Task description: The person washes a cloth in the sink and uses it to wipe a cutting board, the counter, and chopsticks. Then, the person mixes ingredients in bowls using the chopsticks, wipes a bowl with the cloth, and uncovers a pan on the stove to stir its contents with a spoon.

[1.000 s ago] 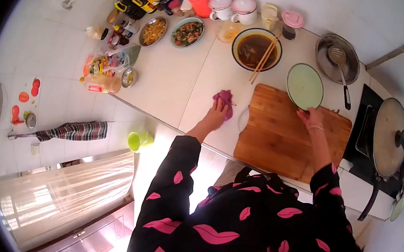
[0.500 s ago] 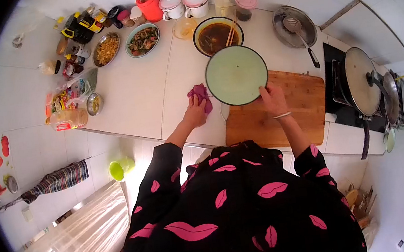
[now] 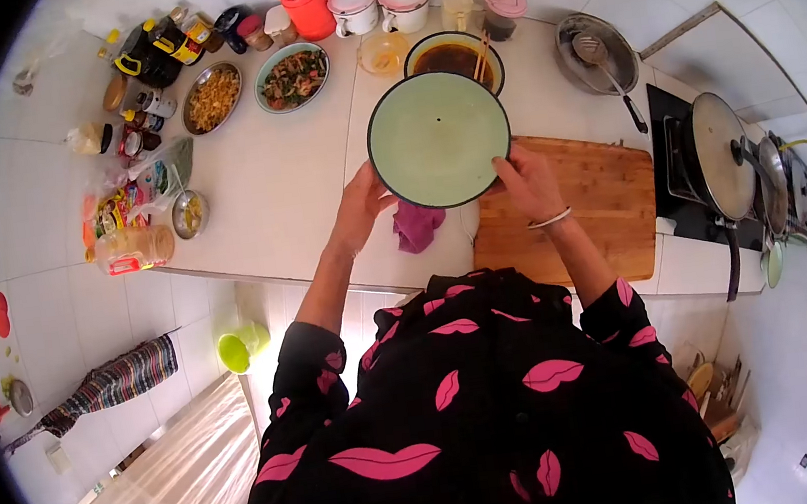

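Observation:
A round pale green plate with a dark rim (image 3: pixel 439 140) is held up over the counter, its inner face toward the camera. My left hand (image 3: pixel 359 209) grips its lower left edge. On its lower right edge my right hand (image 3: pixel 528 183) holds on, thumb over the rim. A purple cloth (image 3: pixel 418 226) lies crumpled on the counter below the plate. Behind the plate, partly hidden by it, stands a bowl of dark broth (image 3: pixel 443 58) with chopsticks (image 3: pixel 482 57) across its right side. The wooden cutting board (image 3: pixel 580 210) lies beneath my right hand.
Two dishes of food (image 3: pixel 212 98) (image 3: pixel 291 77) stand at the back left near bottles (image 3: pixel 146 62) and a small metal bowl (image 3: pixel 188 214). At right are a metal pan with a slotted spatula (image 3: pixel 595 52) and a lidded pan (image 3: pixel 720 157) on the stove.
My left hand has let go of the purple cloth and taken the plate's left edge. The plate has moved left, away from the cutting board, with my right hand still on it.

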### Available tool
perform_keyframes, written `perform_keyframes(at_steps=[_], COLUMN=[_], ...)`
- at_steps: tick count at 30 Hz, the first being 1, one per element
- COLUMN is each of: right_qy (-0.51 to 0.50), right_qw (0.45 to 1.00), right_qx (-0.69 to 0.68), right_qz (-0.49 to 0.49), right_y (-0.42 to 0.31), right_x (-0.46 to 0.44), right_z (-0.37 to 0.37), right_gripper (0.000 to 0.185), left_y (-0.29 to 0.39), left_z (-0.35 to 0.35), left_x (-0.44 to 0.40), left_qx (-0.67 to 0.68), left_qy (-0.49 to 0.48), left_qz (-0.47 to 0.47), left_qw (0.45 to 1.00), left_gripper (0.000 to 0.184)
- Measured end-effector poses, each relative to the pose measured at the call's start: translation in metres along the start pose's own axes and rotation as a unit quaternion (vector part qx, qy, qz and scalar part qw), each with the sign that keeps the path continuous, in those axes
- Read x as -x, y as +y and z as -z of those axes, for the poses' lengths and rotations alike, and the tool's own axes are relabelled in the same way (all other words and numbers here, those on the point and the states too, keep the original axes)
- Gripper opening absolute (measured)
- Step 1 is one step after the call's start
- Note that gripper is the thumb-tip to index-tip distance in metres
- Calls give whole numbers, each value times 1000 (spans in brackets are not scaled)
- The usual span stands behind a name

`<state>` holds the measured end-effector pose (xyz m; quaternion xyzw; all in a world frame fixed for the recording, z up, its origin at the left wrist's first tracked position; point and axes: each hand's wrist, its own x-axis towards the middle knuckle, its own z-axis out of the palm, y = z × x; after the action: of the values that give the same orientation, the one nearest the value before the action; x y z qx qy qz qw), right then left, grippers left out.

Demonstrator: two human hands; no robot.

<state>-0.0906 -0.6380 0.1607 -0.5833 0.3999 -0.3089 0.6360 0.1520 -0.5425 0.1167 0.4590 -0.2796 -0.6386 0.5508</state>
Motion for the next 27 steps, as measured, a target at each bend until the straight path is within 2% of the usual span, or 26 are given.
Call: perform_keyframes(at_steps=[4, 7, 8, 10, 11, 13, 14, 15, 16, 17, 20, 21, 24, 25, 27], right_qy=[-62, -69, -77, -95, -110, -135, -148, -159, -159, -130, -159, -169, -244, -213, -164], right_qw=[993, 990, 992, 989, 986, 939, 971, 977, 960, 914, 823, 801, 856, 881, 954], right_qx=[-35, -49, -2, 90, -12, -214, -66, 82, 229, 376, 504, 534, 447, 410, 251], right_qz=[-93, -109, -97, -71, -126, -233, -178, -118, -17, 79, 210, 210, 89, 106, 5], right_y=[0, 11, 26, 57, 53, 35, 57, 97, 109, 120, 152, 157, 170, 167, 123], right_x=[-3, -9, -13, -22, -22, -22, -26, -32, -28, -24, -2, -1, -20, -26, -36], right_z=[-6, -21, -23, -28, -33, -45, -48, -51, -59, -68, -90, -94, -90, -86, -89], right_gripper=[25, 26, 26, 29, 29, 31, 34, 37, 41, 46, 39, 39, 35, 30, 31], left_y=[8, 13, 14, 9, 6, 1, 1, 3, 9, 13, 24, 24, 21, 19, 16], left_z=[-10, -4, -1, 9, 16, 40, 49, 53, 55, 57, 53, 57, 67, 70, 77], left_x=[3, 7, 11, 20, 24, 33, 37, 43, 50, 55, 70, 74, 86, 89, 92], left_qx=[90, 199, 241, 131, 74, 136, 166, 178, 189, 200, 203, 218, 255, 261, 262], left_qy=[5, -2, -8, 41, 66, 94, 107, 126, 143, 161, 212, 217, 234, 242, 259], left_qz=[-22, -30, -33, -39, -43, -43, -46, -52, -59, -66, -101, -110, -129, -130, -135], left_qw=[996, 979, 970, 990, 994, 985, 979, 975, 970, 964, 951, 945, 929, 925, 920], left_gripper=[62, 59, 59, 56, 54, 51, 49, 49, 48, 47, 48, 48, 47, 47, 47])
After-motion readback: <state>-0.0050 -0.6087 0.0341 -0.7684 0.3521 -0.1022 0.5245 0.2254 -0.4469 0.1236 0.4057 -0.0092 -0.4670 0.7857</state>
